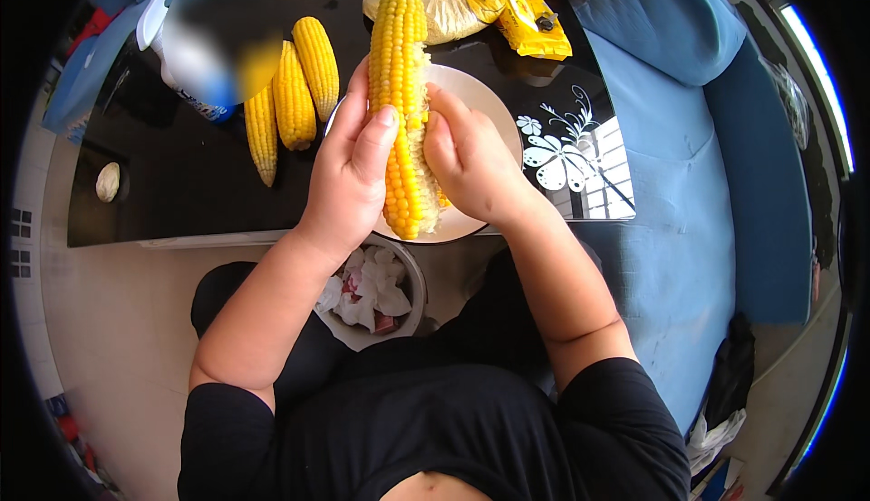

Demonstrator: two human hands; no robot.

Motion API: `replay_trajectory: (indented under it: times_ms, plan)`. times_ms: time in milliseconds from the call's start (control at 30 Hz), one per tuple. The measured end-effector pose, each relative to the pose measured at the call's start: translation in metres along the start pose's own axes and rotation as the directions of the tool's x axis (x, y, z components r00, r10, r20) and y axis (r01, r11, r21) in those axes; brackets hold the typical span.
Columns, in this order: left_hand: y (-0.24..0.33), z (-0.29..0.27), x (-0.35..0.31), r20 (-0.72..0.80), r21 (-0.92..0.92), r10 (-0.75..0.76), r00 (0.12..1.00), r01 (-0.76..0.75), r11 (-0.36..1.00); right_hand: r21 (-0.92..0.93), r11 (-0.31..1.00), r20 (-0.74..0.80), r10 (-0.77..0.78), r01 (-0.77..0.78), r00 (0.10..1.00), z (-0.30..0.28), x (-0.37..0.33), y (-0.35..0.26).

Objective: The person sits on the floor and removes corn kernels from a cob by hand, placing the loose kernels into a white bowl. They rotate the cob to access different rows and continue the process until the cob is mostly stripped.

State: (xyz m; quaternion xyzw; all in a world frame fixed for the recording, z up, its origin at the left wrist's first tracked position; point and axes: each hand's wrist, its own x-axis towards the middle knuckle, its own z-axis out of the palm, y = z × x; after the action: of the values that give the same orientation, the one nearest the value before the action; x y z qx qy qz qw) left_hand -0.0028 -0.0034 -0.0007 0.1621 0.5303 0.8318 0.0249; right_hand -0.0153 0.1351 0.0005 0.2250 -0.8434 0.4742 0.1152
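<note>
i've left hand (349, 170) wrapped round corn cob (399, 57) | right hand (476, 152) curled closed onto it | both near tabletop (181, 202)'s front edge

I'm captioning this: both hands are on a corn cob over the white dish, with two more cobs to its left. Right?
Not two: the head view shows three more cobs left of the white dish. The left hand and right hand are on a corn cob over it.

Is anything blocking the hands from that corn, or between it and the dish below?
Nothing visible. The left hand grips the corn cob directly; the right hand meets its partly stripped side. No other object shows between cob and pale dish, though hands and cob hide some of that space.
</note>
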Motion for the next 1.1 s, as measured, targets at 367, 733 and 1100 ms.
replay_trajectory:
  times_ms: [367,733,1100]
  plan:
    - [0.000,-0.004,0.001,-0.033,0.011,-0.053,0.998,0.053,0.999,0.230,0.972,0.030,0.039,-0.045,0.999,0.001,0.005,0.000]
    - [0.004,0.000,-0.002,0.006,0.114,-0.029,1.000,0.028,0.993,0.300,0.941,0.082,0.139,-0.158,0.987,-0.003,0.004,0.005]
    - [-0.004,0.000,-0.005,0.038,0.207,0.045,0.998,-0.052,0.977,0.023,1.000,-0.003,-0.005,0.006,1.000,-0.001,0.001,-0.004]
